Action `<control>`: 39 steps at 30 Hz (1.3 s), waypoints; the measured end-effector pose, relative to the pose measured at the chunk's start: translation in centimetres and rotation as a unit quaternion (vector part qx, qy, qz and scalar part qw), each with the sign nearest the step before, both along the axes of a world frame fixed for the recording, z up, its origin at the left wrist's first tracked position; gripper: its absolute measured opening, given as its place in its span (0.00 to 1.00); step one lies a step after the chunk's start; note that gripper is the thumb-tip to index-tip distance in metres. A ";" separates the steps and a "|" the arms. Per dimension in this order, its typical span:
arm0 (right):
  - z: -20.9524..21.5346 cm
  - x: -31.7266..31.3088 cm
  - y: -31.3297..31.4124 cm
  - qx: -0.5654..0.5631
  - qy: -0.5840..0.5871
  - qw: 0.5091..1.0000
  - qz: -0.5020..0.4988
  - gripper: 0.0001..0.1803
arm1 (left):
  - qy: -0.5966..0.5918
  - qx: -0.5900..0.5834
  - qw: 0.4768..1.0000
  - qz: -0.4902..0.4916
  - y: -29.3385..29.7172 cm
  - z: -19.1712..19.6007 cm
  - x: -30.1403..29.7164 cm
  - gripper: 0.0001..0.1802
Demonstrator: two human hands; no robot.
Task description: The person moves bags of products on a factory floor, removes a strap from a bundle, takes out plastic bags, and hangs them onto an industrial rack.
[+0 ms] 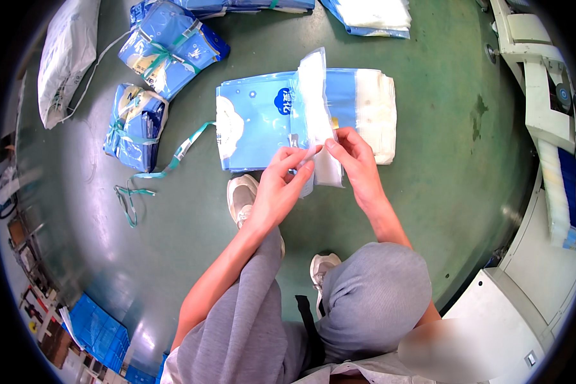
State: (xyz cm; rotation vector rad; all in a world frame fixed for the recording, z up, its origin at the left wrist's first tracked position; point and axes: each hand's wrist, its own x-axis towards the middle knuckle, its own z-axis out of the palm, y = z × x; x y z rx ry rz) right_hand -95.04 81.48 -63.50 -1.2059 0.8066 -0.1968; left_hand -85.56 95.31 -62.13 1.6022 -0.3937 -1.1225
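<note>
A flat stack of blue-and-white plastic packaging bags (256,121) lies on the green floor in front of me. Over its middle stands a white folded plastic bag (313,89) with clear edges, its long side running away from me. My left hand (283,184) pinches the near left edge of that bag between thumb and fingers. From the other side my right hand (358,160) has its thumb and curled fingers closed on the bag's right edge. A green strap (176,157) trails leftward from the stack's left end.
Two tied bundles of blue bags (166,48) (134,125) lie at the far left, beside a white sack (67,61). More bags (371,16) lie at the back. Pale machinery (537,83) lines the right side; a blue crate (99,333) stands lower left. My shoes (242,195) are close to the stack.
</note>
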 end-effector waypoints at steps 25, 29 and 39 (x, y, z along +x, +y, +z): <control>1.4 0.9 3.4 -0.252 -0.015 0.914 0.318 0.18 | 0.181 0.021 0.955 0.233 1.6 -2.2 2.3 0.27; 0.4 0.9 3.2 -0.252 -0.005 0.922 0.295 0.19 | 0.244 0.022 0.922 0.299 3.6 -4.0 4.7 0.23; -8.5 -6.2 -8.9 -0.308 0.280 0.908 -0.034 0.34 | 0.127 0.033 0.955 0.266 5.2 3.7 6.5 0.15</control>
